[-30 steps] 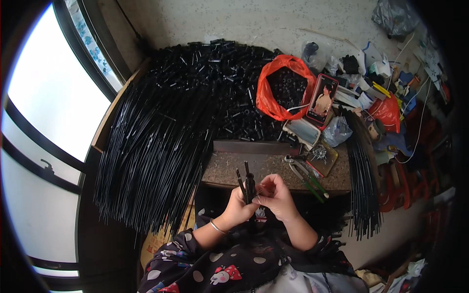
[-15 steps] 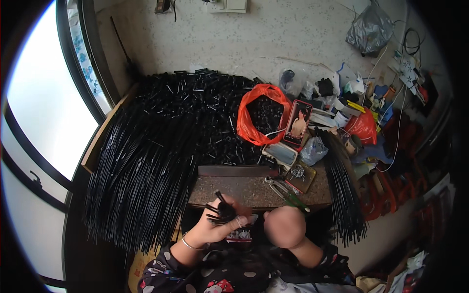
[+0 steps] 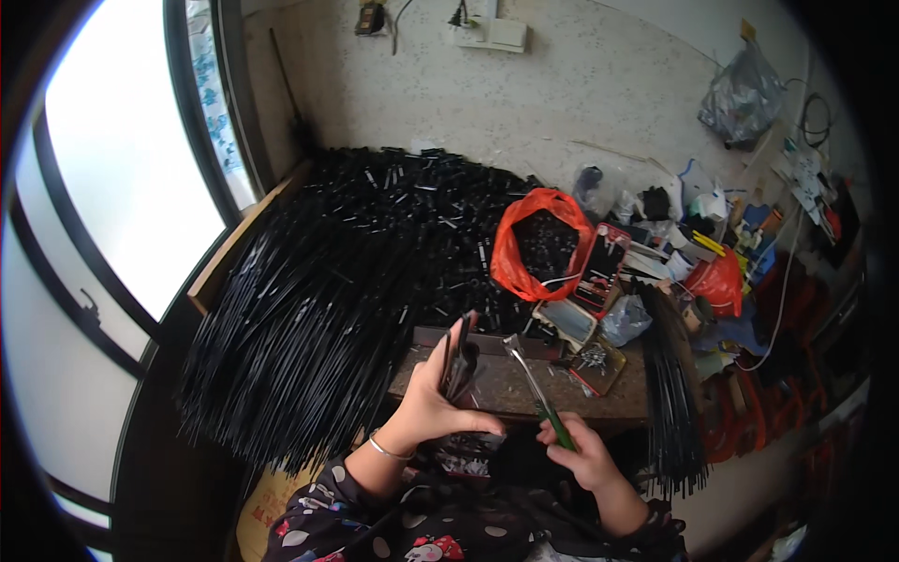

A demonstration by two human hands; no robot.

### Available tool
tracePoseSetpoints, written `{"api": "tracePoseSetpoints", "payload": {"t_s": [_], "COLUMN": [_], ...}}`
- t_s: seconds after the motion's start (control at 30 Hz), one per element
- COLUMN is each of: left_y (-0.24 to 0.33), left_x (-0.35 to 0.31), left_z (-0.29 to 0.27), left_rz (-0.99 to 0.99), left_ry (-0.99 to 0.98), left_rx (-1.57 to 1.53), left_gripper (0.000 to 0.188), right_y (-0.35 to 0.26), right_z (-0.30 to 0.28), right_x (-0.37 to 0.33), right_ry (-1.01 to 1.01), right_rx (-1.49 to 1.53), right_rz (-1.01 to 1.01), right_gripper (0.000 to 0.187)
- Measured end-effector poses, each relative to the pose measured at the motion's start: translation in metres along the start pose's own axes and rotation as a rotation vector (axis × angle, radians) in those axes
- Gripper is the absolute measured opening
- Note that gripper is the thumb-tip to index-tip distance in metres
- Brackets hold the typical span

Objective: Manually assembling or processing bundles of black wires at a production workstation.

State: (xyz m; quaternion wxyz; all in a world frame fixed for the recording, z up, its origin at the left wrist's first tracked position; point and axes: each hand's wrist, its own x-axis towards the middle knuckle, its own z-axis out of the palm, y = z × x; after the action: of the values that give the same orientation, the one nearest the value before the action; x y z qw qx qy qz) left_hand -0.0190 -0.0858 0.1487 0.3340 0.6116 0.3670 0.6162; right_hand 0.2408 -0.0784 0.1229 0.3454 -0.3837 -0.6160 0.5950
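Pincers [image 3: 543,403] diag., R hand [image 3: 585,454], head fwd-L

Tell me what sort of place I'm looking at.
Probably a small workshop, perhaps a home one: the bench is heaped with short black parts and long thin black rods, and the right hand holds green-handled pliers.

A silver bangle [image 3: 387,451] accompanies a black, pale-dotted garment [image 3: 478,527] with red cartoon prints [image 3: 436,548].
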Motion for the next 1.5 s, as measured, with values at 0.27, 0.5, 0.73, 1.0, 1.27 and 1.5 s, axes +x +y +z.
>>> {"api": "tracePoseSetpoints", "payload": {"t_s": [0.27,0.5,0.73,1.0,1.27,1.5], "left_y": [0.015,0.018,0.026,0.023,0.029,0.038], "left_x": [0.000,0.004,0.003,-0.002,0.014,0.009], "left_z": [-0.007,-0.007,0.004,-0.001,0.000,-0.005], "left_rz": [-0.014,0.156,0.047,0.009,-0.008,0.042], "left_ry": [0.127,0.107,0.080,0.261,-0.004,0.164], "left_rx": [-0.027,0.168,-0.207,-0.093,-0.117,-0.061], "left_gripper": [0.111,0.101,0.103,0.089,0.076,0.079], "right_y": [-0.063,-0.071,0.002,-0.057,-0.005,-0.069], "right_z": [0.009,0.000,0.012,0.012,0.023,0.014], "right_x": [-0.011,-0.006,-0.012,0.021,0.018,0.016], "right_ry": [0.193,0.106,-0.718,0.190,-0.816,0.025], "right_rx": [-1.324,-1.212,0.836,-1.074,0.229,-1.135], "right_rz": [-0.959,-0.963,0.475,-0.849,0.327,-0.820], "right_gripper": [0.023,0.024,0.040,0.058,0.030,0.039]}}
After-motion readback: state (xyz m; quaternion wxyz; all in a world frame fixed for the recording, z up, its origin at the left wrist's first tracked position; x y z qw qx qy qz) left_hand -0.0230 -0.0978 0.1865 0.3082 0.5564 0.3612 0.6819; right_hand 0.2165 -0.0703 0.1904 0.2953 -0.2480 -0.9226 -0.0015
